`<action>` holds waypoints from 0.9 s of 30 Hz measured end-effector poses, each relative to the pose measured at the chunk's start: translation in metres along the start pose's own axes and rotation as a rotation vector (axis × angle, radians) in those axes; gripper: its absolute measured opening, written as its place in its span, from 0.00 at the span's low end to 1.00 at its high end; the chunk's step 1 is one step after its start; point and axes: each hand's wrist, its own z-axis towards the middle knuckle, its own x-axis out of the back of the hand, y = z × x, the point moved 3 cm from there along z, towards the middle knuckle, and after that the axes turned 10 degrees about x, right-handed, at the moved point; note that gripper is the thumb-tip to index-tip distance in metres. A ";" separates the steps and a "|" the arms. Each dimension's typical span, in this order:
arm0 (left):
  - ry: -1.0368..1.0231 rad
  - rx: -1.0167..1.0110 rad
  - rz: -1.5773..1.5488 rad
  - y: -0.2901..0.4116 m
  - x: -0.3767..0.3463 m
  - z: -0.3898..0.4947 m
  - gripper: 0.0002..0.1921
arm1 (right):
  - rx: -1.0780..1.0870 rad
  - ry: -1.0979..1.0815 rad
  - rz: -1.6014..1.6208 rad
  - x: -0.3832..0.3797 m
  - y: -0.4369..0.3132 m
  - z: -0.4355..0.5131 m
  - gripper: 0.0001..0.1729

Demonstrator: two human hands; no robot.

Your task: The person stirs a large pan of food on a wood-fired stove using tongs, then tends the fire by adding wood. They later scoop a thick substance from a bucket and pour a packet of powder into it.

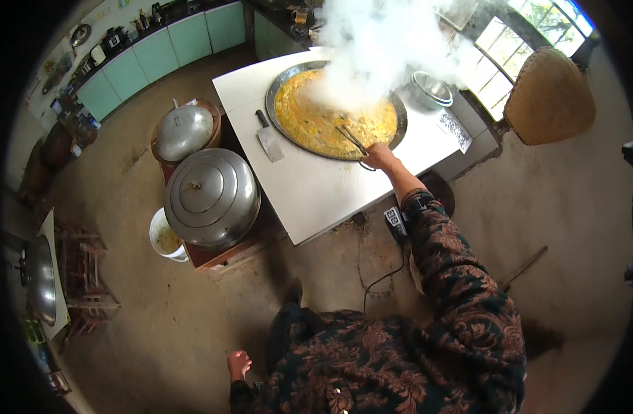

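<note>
A wide dark wok (pixel 403 126) set into a white tiled counter (pixel 306 191) holds a yellow-orange stew (pixel 306 124), its far part hidden by thick white steam. My right hand (pixel 379 156), at the wok's near rim, is closed around the handles of metal tongs or scissors (pixel 351 137); which of the two, I cannot tell. Their far ends reach into the stew. Left of the wok lies a cleaver (pixel 271 144) with a black handle. Down at my side, away from the counter, hangs my left hand (pixel 239 363), fingers curled, with nothing visible in it.
Left of the counter stand a large lidded metal pot (pixel 213 196), a smaller lidded pan (pixel 184 132) and a white bucket (pixel 166 239). Metal bowls (pixel 431 92) sit right of the wok. A woven fan (pixel 550 98) is at the right. A black cord (pixel 381 279) trails near my feet.
</note>
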 end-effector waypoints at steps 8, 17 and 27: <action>0.040 -0.005 0.028 0.016 -0.002 -0.017 0.07 | -0.048 -0.057 -0.015 -0.003 0.000 0.001 0.23; 0.073 0.000 0.105 0.025 0.000 -0.010 0.06 | -0.071 -0.038 -0.033 -0.008 0.002 0.004 0.22; 0.073 0.024 0.118 0.041 0.009 -0.001 0.09 | 0.037 0.042 0.024 0.068 0.005 -0.063 0.22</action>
